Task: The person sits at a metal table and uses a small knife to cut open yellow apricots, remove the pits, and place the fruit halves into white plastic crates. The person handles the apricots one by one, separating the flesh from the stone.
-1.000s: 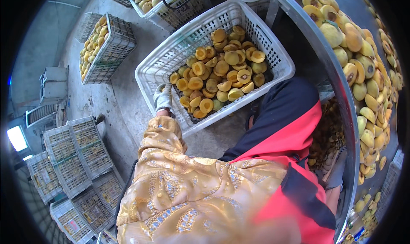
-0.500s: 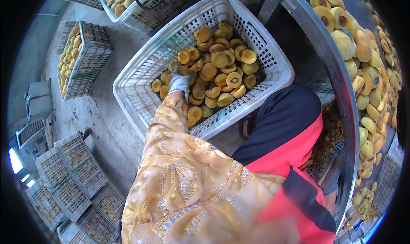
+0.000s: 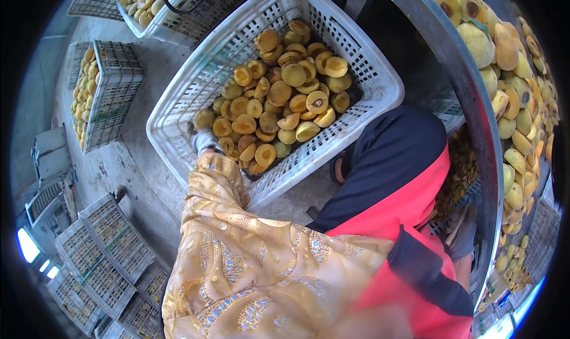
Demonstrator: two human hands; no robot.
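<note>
Shifted to the left edge of the white slotted plastic crate (image 3: 380, 81), the white-gloved left hand (image 3: 205, 141) sits beside halved orange-yellow fruit (image 3: 279, 93) penned by walls; its grip, like the grey-gloved right hand (image 3: 466, 237), is unclear.

Lettering, one entry: dark markings (image 3: 205, 5), seemingly written characters, showing on the side wall of the white fruit-filled crate (image 3: 178, 29) at upper left, beside its dark handle (image 3: 177, 10). Small size and blur are keeping them unreadable. No other label, number or sign is showing legibly.
</note>
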